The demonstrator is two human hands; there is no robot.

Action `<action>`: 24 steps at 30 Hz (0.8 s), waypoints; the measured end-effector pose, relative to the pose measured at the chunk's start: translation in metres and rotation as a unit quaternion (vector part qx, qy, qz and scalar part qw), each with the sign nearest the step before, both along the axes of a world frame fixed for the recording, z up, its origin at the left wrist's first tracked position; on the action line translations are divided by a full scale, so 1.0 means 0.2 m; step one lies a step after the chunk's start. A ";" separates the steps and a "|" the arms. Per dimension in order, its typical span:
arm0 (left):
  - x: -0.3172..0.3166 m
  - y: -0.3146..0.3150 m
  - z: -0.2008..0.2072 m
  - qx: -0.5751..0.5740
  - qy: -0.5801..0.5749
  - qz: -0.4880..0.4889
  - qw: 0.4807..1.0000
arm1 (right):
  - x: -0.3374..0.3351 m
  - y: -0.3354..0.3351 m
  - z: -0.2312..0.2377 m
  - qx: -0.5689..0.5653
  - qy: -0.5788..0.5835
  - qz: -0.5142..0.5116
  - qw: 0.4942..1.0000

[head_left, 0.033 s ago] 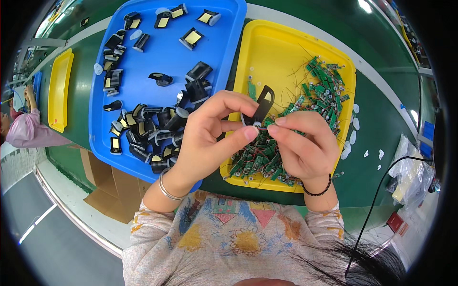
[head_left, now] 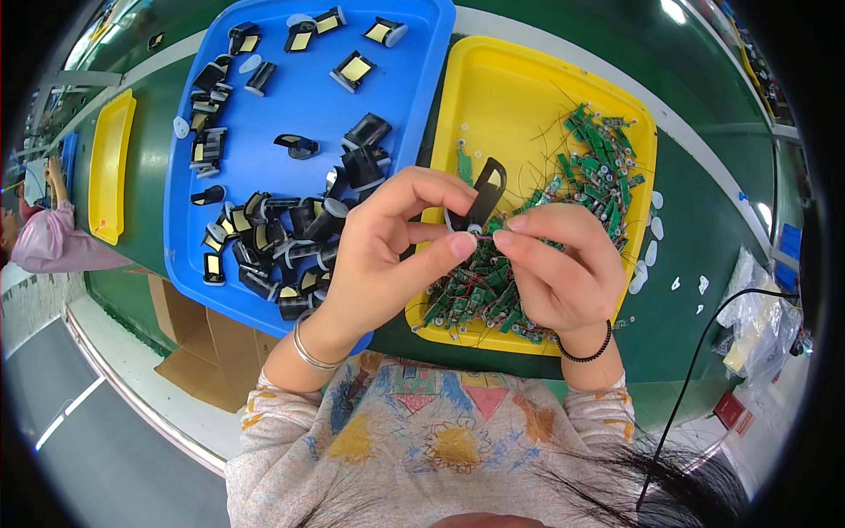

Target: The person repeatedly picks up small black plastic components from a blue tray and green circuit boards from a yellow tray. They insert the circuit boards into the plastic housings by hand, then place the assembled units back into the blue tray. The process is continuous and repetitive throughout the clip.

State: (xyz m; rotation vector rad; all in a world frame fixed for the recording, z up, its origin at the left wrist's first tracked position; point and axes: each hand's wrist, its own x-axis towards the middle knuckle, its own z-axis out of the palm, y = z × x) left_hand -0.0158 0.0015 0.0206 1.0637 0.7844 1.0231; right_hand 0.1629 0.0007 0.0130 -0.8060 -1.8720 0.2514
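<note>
Fingers point(head_left: 458, 242) of both hands pinch one small black clip point(head_left: 484, 192) between them, held above the seam where the two trays meet. Left hand point(head_left: 387, 255): thumb and forefinger closed on the clip's lower end, where a pale round piece shows; a metal bangle point(head_left: 310, 350) sits on that wrist. Right hand point(head_left: 554, 264): fingertips curled in narrow against the same lower end, from the other side; a black band point(head_left: 588, 352) circles its wrist. Clip stands nearly upright, top leaning slightly right. Green table point(head_left: 704, 238) carries everything. Blue tray point(head_left: 299, 114), to the left, holds many loose black parts point(head_left: 282, 238), some with yellow faces, heaped mostly near its front edge. Yellow tray point(head_left: 519, 97), to the right, holds a pile of small green boards point(head_left: 598, 158) with thin wires, spread along its right side and front. A second yellow tray point(head_left: 110, 167) lies far left. White discs point(head_left: 651, 229) are scattered on the table just beside the yellow tray's right rim. Another person point(head_left: 44, 238) works at the far left edge.
</note>
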 end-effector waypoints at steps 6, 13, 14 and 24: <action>0.01 0.01 -0.01 -0.002 -0.004 -0.008 1.000 | 0.00 0.00 -0.02 -0.007 0.011 0.006 1.000; 0.01 0.00 0.00 0.004 -0.017 -0.009 1.000 | -0.01 0.00 -0.02 -0.003 0.008 0.016 1.000; 0.01 0.00 0.00 0.003 -0.021 -0.007 1.000 | -0.01 0.00 -0.01 -0.002 0.005 0.018 1.000; 0.00 0.00 -0.04 0.013 -0.074 -0.020 0.997 | -0.02 -0.01 0.01 -0.001 -0.009 0.024 1.000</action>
